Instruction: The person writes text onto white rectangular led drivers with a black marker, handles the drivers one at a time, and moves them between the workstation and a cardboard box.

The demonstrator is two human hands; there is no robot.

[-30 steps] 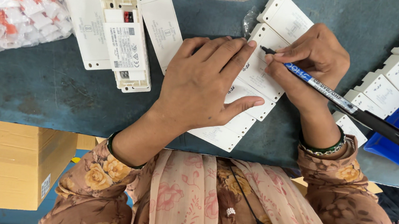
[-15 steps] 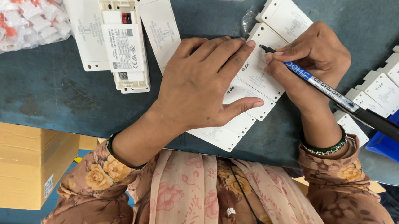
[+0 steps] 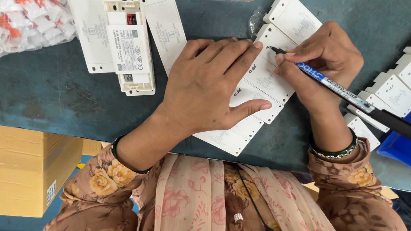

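Two hands work here: our left hand [image 3: 207,89] presses flat, fingers spread, on overlapping white cases [image 3: 262,78] on the surface [image 3: 46,93]; our right hand [image 3: 325,59] pinches a pen [image 3: 344,92]. If the stack shifts, we risk smearing the mark.

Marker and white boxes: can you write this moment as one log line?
left hand: flat on white boxes | right hand: holding marker, tip on box | table: blue-grey
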